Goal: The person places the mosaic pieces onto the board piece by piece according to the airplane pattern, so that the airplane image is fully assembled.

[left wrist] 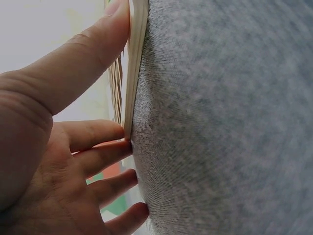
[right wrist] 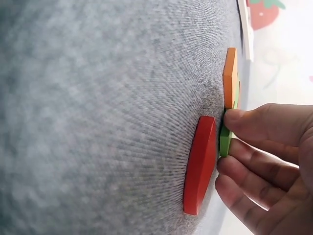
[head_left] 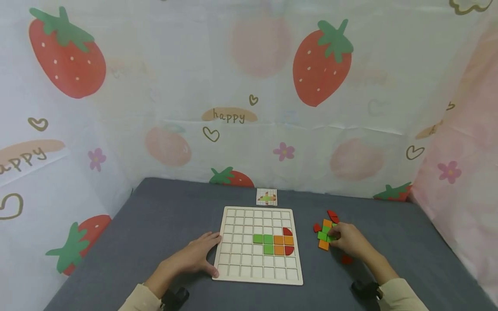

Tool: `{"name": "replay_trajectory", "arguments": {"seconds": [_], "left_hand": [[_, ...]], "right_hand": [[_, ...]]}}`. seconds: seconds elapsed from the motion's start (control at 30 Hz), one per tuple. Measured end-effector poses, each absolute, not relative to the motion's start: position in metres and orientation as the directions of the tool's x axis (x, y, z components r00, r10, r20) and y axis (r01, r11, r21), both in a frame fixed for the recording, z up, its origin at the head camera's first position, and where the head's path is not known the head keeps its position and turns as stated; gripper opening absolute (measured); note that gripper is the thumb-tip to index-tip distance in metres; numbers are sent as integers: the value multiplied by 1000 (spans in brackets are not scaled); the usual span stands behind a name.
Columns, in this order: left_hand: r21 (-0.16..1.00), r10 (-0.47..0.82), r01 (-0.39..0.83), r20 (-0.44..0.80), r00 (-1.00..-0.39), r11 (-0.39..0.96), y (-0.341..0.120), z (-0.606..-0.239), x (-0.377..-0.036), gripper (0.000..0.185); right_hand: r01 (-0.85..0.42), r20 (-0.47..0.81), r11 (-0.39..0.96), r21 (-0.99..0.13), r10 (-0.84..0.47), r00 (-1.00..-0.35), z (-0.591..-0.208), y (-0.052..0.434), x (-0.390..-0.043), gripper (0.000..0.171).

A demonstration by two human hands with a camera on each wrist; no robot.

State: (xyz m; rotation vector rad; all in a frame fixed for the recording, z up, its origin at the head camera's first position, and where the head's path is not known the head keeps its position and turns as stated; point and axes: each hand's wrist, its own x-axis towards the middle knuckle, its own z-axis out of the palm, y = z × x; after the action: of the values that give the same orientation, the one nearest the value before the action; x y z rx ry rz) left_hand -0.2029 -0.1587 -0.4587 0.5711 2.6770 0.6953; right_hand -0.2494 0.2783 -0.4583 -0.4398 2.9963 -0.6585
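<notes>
A wooden grid board (head_left: 237, 248) lies on the grey cloth, with green tiles (head_left: 263, 239), orange tiles (head_left: 283, 240) and red curved pieces (head_left: 287, 232) in its cells. My left hand (head_left: 210, 255) rests flat against the board's left edge (left wrist: 136, 63); its thumb (left wrist: 83, 54) lies along that edge. To the right sits a small pile of loose tiles (head_left: 326, 234). My right hand (head_left: 336, 237) pinches a green tile (right wrist: 225, 141) at that pile. An orange tile (right wrist: 230, 73) and a red piece (right wrist: 200, 164) lie beside it.
A small pattern card (head_left: 266, 197) lies behind the board. A loose red piece (head_left: 346, 259) sits by my right wrist. Strawberry-print sheets (head_left: 249, 108) wall the grey table (head_left: 163, 216) at the back and both sides.
</notes>
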Motion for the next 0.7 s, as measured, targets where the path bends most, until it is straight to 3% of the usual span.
{"name": "replay_trajectory", "arguments": {"seconds": [0.7], "left_hand": [[515, 457, 311, -183, -871, 799, -159, -457, -202, 96]], "right_hand": [[-229, 39, 833, -504, -243, -969, -452, 260, -236, 19]]}}
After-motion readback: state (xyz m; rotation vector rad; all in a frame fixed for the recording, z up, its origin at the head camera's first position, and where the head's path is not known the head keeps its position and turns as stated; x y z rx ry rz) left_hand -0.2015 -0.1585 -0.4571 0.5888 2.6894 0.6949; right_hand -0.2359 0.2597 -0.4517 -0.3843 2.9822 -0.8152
